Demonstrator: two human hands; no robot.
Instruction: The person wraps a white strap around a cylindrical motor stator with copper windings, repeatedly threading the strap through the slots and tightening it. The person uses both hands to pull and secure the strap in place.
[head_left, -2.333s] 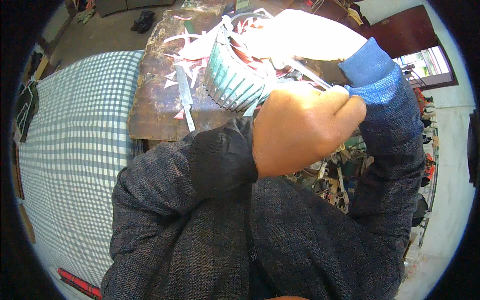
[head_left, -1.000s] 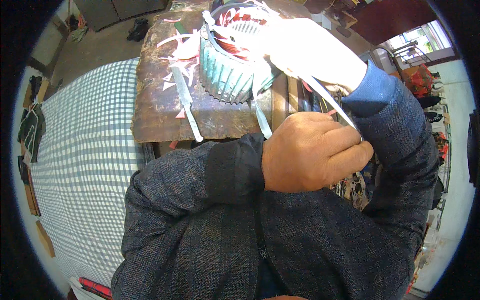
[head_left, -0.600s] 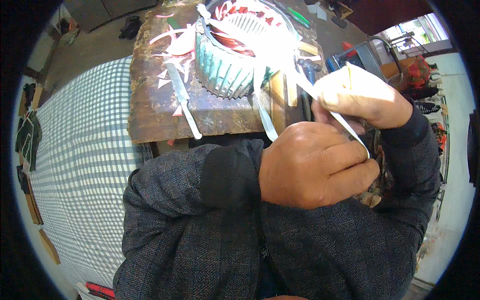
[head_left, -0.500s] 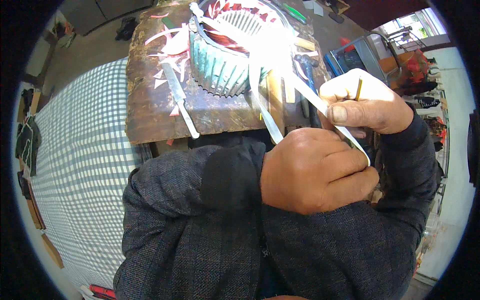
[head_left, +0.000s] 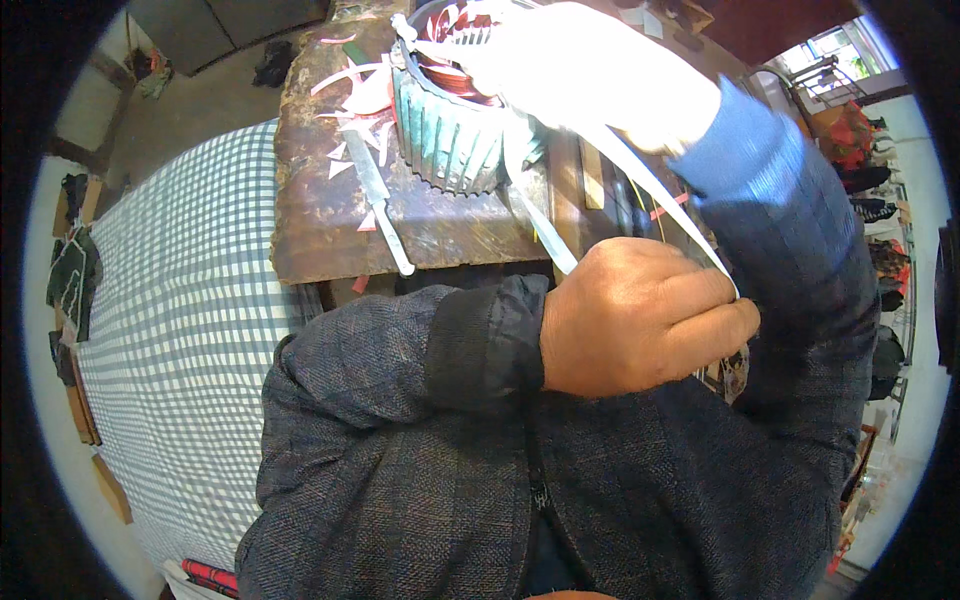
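My left hand is closed in a fist in front of my chest, gripping a white tape. Both ends of the tape run from the fist up to a finned motor housing on the bench. Inside the housing, copper windings and reddish liners show around the slotted core. My right hand reaches over the right part of the housing. Glare washes it out, so its fingers and anything in them cannot be made out.
The housing stands on a worn wooden bench. Left of it lie a white-handled knife and several pink-white scraps. A wooden strip lies to the right. Checked cloth covers a surface at my left.
My right hand has moved up and away from beside my left fist to the housing. My left hand keeps its hold on the tape. The view has shifted slightly.
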